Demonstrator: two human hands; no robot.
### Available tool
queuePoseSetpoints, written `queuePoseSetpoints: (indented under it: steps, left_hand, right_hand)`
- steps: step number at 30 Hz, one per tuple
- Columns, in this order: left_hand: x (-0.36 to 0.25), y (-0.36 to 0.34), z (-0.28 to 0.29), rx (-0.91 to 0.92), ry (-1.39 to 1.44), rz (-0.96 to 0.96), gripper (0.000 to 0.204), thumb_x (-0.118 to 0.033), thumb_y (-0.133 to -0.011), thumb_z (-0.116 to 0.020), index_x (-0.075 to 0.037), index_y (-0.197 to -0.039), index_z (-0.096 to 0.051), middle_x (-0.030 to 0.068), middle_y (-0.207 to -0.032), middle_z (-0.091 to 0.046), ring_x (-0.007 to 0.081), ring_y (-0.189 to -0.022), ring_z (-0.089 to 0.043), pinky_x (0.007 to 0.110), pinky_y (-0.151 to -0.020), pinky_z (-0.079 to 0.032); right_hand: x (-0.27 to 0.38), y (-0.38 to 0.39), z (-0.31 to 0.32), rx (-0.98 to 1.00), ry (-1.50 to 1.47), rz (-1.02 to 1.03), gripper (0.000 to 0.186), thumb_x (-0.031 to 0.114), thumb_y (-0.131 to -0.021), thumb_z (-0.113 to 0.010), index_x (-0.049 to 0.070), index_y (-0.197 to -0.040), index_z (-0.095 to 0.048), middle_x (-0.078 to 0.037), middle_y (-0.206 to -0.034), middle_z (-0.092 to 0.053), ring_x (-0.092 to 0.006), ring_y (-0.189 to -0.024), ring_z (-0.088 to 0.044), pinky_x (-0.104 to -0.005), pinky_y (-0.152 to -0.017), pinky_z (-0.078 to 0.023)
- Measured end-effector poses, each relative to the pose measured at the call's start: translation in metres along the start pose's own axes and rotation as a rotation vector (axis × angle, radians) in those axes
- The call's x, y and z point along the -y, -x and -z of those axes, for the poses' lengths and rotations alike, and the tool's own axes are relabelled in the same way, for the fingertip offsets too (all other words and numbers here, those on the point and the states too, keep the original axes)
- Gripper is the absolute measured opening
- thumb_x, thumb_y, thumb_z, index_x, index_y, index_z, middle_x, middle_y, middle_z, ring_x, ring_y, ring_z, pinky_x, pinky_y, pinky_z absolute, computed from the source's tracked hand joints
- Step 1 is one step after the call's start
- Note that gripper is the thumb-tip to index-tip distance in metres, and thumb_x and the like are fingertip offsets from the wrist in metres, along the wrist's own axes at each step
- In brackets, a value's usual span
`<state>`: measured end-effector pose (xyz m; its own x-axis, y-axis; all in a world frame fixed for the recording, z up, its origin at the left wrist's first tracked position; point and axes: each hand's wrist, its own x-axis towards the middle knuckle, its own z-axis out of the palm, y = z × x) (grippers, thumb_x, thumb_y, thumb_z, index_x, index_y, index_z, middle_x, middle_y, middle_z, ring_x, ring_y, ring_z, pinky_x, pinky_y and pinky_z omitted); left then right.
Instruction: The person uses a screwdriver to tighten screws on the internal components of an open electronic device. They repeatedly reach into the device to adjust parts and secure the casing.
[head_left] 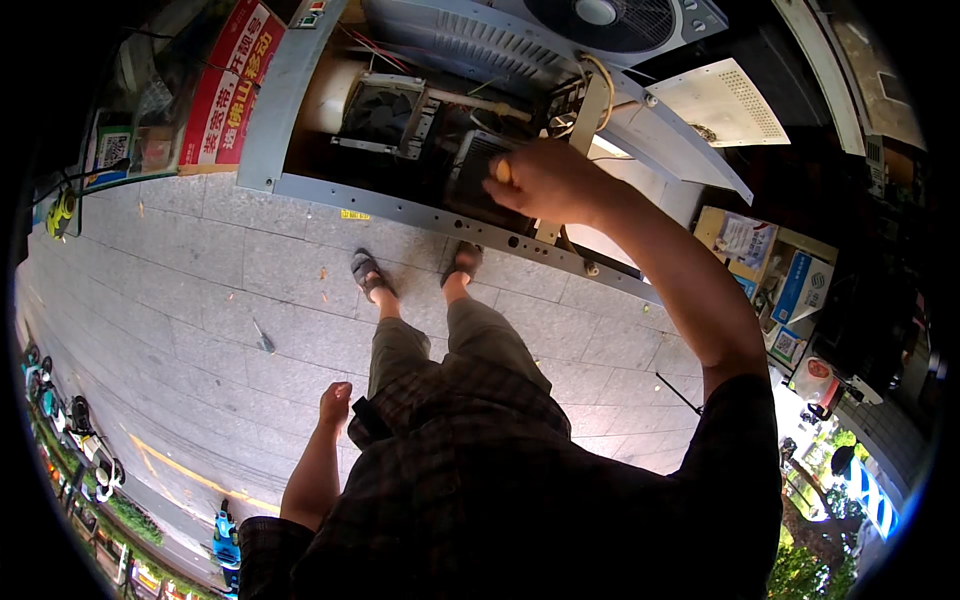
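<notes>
My right hand (550,182) reaches over the front rail of an open grey metal cabinet (262,120), its fingers closed round something with a rounded orange end (503,171). The rest of that held thing is hidden or blurred. Just beside the hand, inside the cabinet, is a dark finned panel (478,160). To its left sits a square-framed fan (382,112) with dark blades. My left hand (336,404) hangs low by my side, away from the cabinet, fingers curled in; whether anything small is inside them is hidden.
A round fan grille (610,20) lies at the cabinet's far side. A pale perforated panel (715,105) leans at the right, above cardboard boxes (745,240). A red sign (228,90) stands left. My sandalled feet (370,270) are on grey paving (270,330) close to the rail.
</notes>
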<state>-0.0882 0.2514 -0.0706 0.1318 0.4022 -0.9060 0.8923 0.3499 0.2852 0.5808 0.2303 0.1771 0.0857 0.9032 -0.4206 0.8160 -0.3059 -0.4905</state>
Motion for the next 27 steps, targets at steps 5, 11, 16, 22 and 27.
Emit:
queuePoseSetpoints:
  steps: [5, 11, 16, 22, 27]
  left_hand:
    - [-0.024, -0.001, -0.002, -0.012, 0.034, -0.041, 0.034, -0.031, -0.100, -0.065, -0.004, -0.120, -0.069, 0.0096, -0.107, -0.073, 0.0199, -0.093, -0.067, 0.037, -0.085, -0.054]
    - [-0.003, -0.004, 0.003, -0.049, -0.026, -0.046, 0.034, -0.031, -0.100, -0.066, -0.003, -0.118, -0.070, 0.0109, -0.105, -0.074, 0.0206, -0.094, -0.068, 0.037, -0.086, -0.054]
    - [-0.008, -0.007, 0.002, -0.047, -0.004, -0.016, 0.034, -0.031, -0.100, -0.065, -0.004, -0.120, -0.069, 0.0130, -0.108, -0.074, 0.0233, -0.103, -0.069, 0.038, -0.092, -0.053]
    - [-0.016, -0.004, 0.005, -0.032, -0.014, -0.010, 0.035, -0.031, -0.101, -0.064, -0.003, -0.121, -0.069, 0.0136, -0.111, -0.074, 0.0242, -0.105, -0.068, 0.037, -0.093, -0.053]
    - [-0.019, -0.011, 0.004, -0.025, -0.013, -0.036, 0.035, -0.030, -0.101, -0.064, -0.002, -0.120, -0.069, 0.0141, -0.112, -0.074, 0.0246, -0.107, -0.068, 0.038, -0.094, -0.053]
  right_hand:
    - [0.012, -0.025, -0.017, -0.082, -0.045, 0.171, 0.036, 0.035, -0.100, -0.062, 0.004, -0.083, -0.068, -0.019, -0.073, -0.066, -0.0361, -0.071, -0.068, -0.0473, -0.063, -0.051]
    - [-0.006, 0.005, -0.022, 0.111, 0.175, 0.073, 0.038, 0.035, -0.101, -0.059, 0.004, -0.082, -0.067, -0.020, -0.071, -0.065, -0.0382, -0.071, -0.068, -0.0482, -0.066, -0.053]
    - [0.009, -0.003, 0.002, 0.049, -0.069, -0.005, 0.041, 0.038, -0.102, -0.058, 0.004, -0.082, -0.067, -0.019, -0.072, -0.066, -0.0391, -0.071, -0.067, -0.0479, -0.067, -0.053]
    - [-0.007, 0.007, -0.008, 0.155, 0.090, -0.060, 0.041, 0.039, -0.101, -0.062, 0.005, -0.077, -0.063, -0.018, -0.066, -0.063, -0.0370, -0.068, -0.066, -0.0455, -0.064, -0.052]
    - [0.019, 0.002, -0.023, -0.056, -0.003, 0.096, 0.038, 0.039, -0.101, -0.062, 0.007, -0.081, -0.063, -0.014, -0.073, -0.067, -0.0369, -0.072, -0.068, -0.0453, -0.067, -0.054]
